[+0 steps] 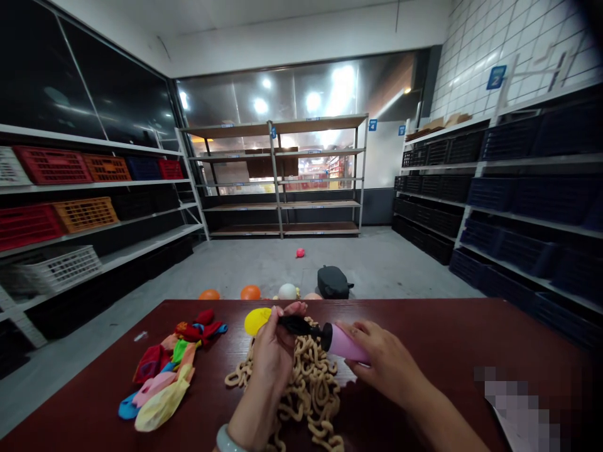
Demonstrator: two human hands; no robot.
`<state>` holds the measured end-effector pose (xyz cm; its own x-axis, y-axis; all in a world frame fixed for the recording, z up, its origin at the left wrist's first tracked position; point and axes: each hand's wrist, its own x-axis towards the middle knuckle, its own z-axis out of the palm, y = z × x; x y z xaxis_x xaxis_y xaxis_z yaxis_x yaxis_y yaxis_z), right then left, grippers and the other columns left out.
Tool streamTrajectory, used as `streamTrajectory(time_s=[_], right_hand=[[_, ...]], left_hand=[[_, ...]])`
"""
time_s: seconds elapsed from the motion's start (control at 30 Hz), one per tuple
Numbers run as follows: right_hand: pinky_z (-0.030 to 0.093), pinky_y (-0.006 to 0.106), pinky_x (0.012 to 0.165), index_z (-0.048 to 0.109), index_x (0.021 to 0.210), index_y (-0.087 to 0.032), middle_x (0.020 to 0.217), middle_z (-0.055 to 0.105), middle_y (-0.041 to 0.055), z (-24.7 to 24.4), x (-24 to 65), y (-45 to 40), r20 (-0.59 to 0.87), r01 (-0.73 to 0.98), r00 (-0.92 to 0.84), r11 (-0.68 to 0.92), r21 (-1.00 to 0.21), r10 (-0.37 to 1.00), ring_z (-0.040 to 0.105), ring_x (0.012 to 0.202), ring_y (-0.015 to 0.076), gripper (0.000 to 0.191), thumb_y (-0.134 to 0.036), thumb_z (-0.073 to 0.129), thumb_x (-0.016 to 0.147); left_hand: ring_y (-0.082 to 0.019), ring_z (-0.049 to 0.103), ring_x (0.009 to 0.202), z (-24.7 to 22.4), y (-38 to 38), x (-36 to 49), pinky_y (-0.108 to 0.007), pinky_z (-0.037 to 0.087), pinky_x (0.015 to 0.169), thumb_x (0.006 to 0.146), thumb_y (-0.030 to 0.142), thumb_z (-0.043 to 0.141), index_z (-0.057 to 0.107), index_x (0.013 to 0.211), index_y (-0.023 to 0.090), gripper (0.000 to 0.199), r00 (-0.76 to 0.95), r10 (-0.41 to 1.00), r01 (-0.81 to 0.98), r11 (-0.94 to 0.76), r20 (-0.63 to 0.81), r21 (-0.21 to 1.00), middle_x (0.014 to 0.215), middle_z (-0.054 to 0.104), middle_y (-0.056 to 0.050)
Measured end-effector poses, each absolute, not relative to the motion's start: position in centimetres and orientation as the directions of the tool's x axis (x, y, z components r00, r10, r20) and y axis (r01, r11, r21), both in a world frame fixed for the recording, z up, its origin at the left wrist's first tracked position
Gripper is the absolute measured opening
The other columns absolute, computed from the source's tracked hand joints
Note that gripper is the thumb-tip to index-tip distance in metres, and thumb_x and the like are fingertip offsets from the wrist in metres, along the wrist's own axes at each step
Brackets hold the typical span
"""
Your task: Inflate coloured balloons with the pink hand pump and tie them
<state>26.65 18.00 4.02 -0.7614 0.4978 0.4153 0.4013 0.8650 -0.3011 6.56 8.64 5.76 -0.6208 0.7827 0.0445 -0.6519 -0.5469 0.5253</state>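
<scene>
My right hand point(372, 351) is wrapped around the pink barrel of a balloon pump point(349, 344). The pump lies nearly level, its black end pointing left toward my left hand point(276, 351). The fingers of that hand are closed around the black front part and the neck of a yellow balloon point(257, 321), which is slightly filled. How the neck meets the nozzle is hidden by my fingers. Beneath both hands lies a tangled heap of beige, curly cord-like pieces point(308, 389). To the left, a pile of limp balloons point(162, 389) in several colours rests on the table.
The dark red table point(94, 408) spans the foreground; a blurred pale object point(522, 408) lies at its right. Beyond its far edge are orange balloons point(250, 292), a white balloon point(287, 291), a dark bag point(332, 282) and a red ball-like thing point(300, 252). Shelves with crates point(85, 215) line both sides.
</scene>
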Motion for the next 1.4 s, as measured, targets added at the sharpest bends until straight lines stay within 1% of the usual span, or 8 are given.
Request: streamTrajectory(time_s=[0.17, 0.3, 0.57, 0.77, 0.97, 1.1, 1.23, 1.4], right_hand=[[0.046, 0.037, 0.084, 0.041, 0.14, -0.035, 0.114, 0.058, 0.007, 4.7, 26.8, 17.3, 0.381, 0.398, -0.776, 0.859, -0.323, 0.503, 0.057, 0.1, 0.024, 0.066, -0.028, 0.061, 0.077], [0.045, 0.036, 0.086, 0.04, 0.14, -0.035, 0.116, 0.057, 0.0061, 4.9, 26.3, 16.6, 0.357, 0.392, -0.781, 0.848, -0.358, 0.512, 0.056, 0.102, 0.0236, 0.069, -0.025, 0.062, 0.075], [0.043, 0.033, 0.088, 0.035, 0.142, -0.036, 0.112, 0.057, 0.0036, 4.8, 25.1, 15.6, 0.319, 0.401, -0.777, 0.818, -0.413, 0.542, 0.055, 0.101, 0.0215, 0.075, -0.026, 0.063, 0.074], [0.042, 0.034, 0.089, 0.035, 0.142, -0.035, 0.116, 0.058, 0.005, 4.8, 25.2, 16.1, 0.279, 0.415, -0.783, 0.802, -0.429, 0.555, 0.055, 0.105, 0.0241, 0.075, -0.036, 0.064, 0.074], [0.043, 0.033, 0.091, 0.032, 0.144, -0.031, 0.12, 0.058, 0.0058, 4.7, 25.2, 16.3, 0.307, 0.379, -0.789, 0.815, -0.438, 0.532, 0.056, 0.108, 0.0245, 0.078, -0.04, 0.066, 0.074], [0.041, 0.034, 0.094, 0.031, 0.145, -0.027, 0.129, 0.056, 0.0072, 4.2, 25.0, 16.3, 0.321, 0.344, -0.808, 0.838, -0.424, 0.494, 0.055, 0.112, 0.0247, 0.08, -0.044, 0.066, 0.076], [0.043, 0.038, 0.094, 0.017, 0.15, -0.026, 0.135, 0.053, 0.009, 3.6, 24.5, 15.8, 0.309, 0.34, -0.832, 0.864, -0.371, 0.46, 0.055, 0.114, 0.028, 0.093, -0.051, 0.066, 0.075], [0.047, 0.041, 0.087, 0.02, 0.149, -0.034, 0.124, 0.061, 0.0077, 3.6, 24.2, 15.0, 0.281, 0.351, -0.85, 0.876, -0.331, 0.447, 0.061, 0.105, 0.0292, 0.082, -0.048, 0.062, 0.08]], left_hand=[[-0.027, 0.067, 0.094, 6.0, 8.4, 8.4, -0.043, 0.051, 0.086, 0.076, 0.025, 0.071, 0.058, 0.076, 0.015, 0.016, -0.548, 0.835, -0.643, -0.455, 0.046, 0.616, 0.092, 0.072, -0.01], [-0.028, 0.067, 0.096, 5.6, 8.6, 9.3, -0.042, 0.051, 0.084, 0.077, 0.027, 0.069, 0.059, 0.079, 0.016, 0.015, -0.533, 0.846, -0.656, -0.426, 0.017, 0.623, 0.095, 0.072, -0.011], [-0.019, 0.066, 0.069, 5.5, 8.9, 8.7, -0.043, 0.052, 0.082, 0.077, 0.027, 0.067, 0.059, 0.077, 0.016, 0.014, -0.591, 0.804, -0.628, -0.515, 0.073, 0.584, 0.077, 0.068, -0.004], [-0.023, 0.067, 0.075, 5.8, 8.8, 8.0, -0.04, 0.054, 0.076, 0.075, 0.028, 0.07, 0.061, 0.096, 0.02, 0.024, -0.555, 0.832, -0.659, -0.456, 0.022, 0.598, 0.085, 0.07, -0.006], [-0.028, 0.066, 0.08, 5.4, 8.9, 7.2, -0.045, 0.055, 0.074, 0.075, 0.049, 0.068, 0.06, 0.092, 0.019, 0.036, -0.528, 0.846, -0.632, -0.445, 0.068, 0.635, 0.089, 0.069, -0.009], [-0.018, 0.06, 0.067, 5.5, 9.4, 7.7, -0.035, 0.055, 0.067, 0.078, 0.038, 0.067, 0.055, 0.077, 0.017, 0.024, -0.582, 0.795, -0.538, -0.535, 0.172, 0.652, 0.073, 0.06, -0.002], [-0.012, 0.048, 0.057, 6.0, 9.6, 6.8, -0.022, 0.046, 0.05, 0.084, 0.032, 0.061, 0.05, 0.072, 0.017, 0.022, -0.657, 0.72, -0.497, -0.637, 0.224, 0.59, 0.064, 0.048, 0.001], [-0.012, 0.044, 0.054, 7.0, 8.7, 3.0, -0.021, 0.04, 0.046, 0.091, 0.032, 0.049, 0.055, 0.08, 0.016, 0.021, -0.751, 0.635, -0.471, -0.707, 0.181, 0.527, 0.063, 0.046, 0.0]])
